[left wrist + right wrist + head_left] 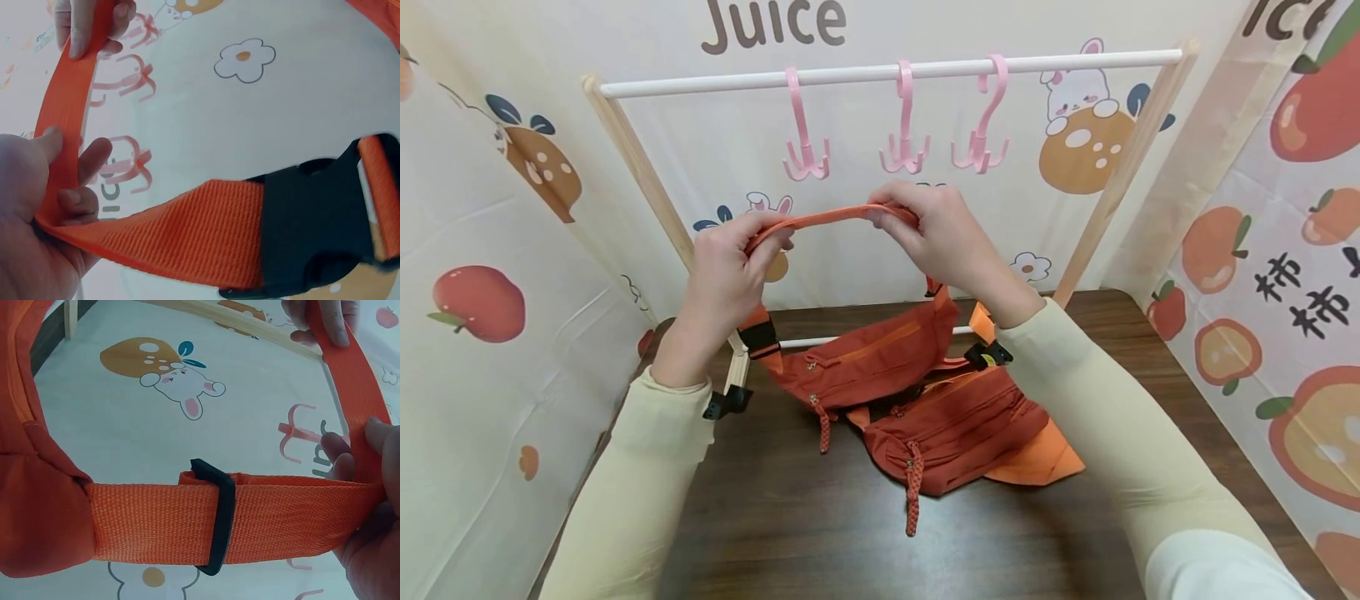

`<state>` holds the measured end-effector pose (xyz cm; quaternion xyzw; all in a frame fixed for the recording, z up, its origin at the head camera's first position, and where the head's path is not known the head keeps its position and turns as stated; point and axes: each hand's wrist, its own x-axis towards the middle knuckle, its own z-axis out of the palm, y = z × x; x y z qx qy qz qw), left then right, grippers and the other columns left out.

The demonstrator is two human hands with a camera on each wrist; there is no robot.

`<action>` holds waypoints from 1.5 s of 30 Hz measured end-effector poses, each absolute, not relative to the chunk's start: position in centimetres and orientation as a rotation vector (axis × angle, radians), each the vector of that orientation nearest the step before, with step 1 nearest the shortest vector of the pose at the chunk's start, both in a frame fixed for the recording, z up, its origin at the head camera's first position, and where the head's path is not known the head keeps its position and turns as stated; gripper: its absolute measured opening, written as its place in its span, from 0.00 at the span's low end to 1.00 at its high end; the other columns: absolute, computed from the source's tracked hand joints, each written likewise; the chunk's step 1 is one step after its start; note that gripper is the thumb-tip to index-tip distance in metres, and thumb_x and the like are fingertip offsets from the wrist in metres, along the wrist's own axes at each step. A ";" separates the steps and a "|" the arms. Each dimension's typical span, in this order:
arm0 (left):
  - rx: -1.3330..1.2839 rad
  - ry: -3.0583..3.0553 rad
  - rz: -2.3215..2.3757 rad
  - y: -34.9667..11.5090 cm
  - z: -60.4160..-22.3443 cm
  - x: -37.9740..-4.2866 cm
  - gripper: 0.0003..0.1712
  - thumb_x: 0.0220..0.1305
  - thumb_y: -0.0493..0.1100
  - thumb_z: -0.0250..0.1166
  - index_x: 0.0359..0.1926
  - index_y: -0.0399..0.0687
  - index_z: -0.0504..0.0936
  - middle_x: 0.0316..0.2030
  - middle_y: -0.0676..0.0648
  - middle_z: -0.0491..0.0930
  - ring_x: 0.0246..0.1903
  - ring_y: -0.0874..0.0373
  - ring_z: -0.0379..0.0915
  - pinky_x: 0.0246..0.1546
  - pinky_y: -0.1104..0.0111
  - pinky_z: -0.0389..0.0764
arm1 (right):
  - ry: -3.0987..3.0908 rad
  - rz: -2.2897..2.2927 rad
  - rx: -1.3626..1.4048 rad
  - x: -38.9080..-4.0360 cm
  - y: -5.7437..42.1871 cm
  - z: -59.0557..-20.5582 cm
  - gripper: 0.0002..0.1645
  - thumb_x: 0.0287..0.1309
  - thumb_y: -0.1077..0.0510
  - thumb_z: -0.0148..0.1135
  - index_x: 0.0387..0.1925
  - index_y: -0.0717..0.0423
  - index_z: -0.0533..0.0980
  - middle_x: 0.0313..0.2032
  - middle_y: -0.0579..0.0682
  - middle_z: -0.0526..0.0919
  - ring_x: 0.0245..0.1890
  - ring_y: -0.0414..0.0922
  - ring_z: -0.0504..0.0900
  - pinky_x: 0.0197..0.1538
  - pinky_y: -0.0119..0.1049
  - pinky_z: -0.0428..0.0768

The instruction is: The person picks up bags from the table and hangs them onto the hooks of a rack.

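Aloft, both hands (pixel 726 260) (pixel 934 229) on strap (pixel 831 217)

A makeshift, cloth-walled booth; home or studio, I can't tell. Beyond the person's fingers (pixel 895 193) hangs a pale backdrop (pixel 850 133) printed with rabbits (pixel 1077 92), fruit (pixel 1063 171) and "Juice"; fruit-patterned cloth (pixel 1247 183) closes in to their right. Above them, pink hooks (pixel 905 117) hang from the white rail (pixel 850 77) of a wooden rack (pixel 1123 175). Below lies a dark wood-grain tabletop (pixel 775 517).
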<state>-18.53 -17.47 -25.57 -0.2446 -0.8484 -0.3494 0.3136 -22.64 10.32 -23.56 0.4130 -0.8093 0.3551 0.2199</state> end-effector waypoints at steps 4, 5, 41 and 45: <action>-0.629 -2.181 -0.937 -17.4 -25.0 -19.5 0.10 0.78 0.40 0.65 0.47 0.37 0.89 0.32 0.45 0.88 0.28 0.64 0.78 0.26 0.76 0.70 | -2.270 0.961 1.096 -23.1 9.7 -22.8 0.10 0.77 0.56 0.62 0.50 0.56 0.84 0.39 0.47 0.88 0.28 0.41 0.74 0.31 0.37 0.68; -0.620 -2.172 -0.941 -17.4 -24.8 -19.6 0.11 0.78 0.41 0.64 0.48 0.37 0.89 0.32 0.45 0.88 0.29 0.65 0.78 0.26 0.76 0.70 | -2.276 0.954 1.085 -23.2 9.5 -22.6 0.10 0.78 0.56 0.62 0.51 0.57 0.84 0.40 0.47 0.89 0.29 0.41 0.75 0.32 0.37 0.69; -0.241 -2.269 -0.949 -17.5 -21.3 -24.4 0.22 0.82 0.55 0.56 0.60 0.47 0.85 0.35 0.46 0.83 0.31 0.59 0.73 0.34 0.72 0.72 | -2.461 0.784 0.749 -26.2 4.9 -19.4 0.16 0.83 0.53 0.50 0.59 0.57 0.77 0.44 0.49 0.87 0.31 0.42 0.79 0.38 0.32 0.76; -0.229 -2.294 -0.962 -17.5 -21.6 -24.7 0.22 0.82 0.55 0.56 0.60 0.47 0.85 0.35 0.45 0.83 0.32 0.58 0.73 0.34 0.72 0.73 | -2.500 0.754 0.736 -26.3 4.9 -19.8 0.17 0.83 0.52 0.50 0.60 0.56 0.77 0.46 0.49 0.87 0.33 0.42 0.79 0.38 0.32 0.77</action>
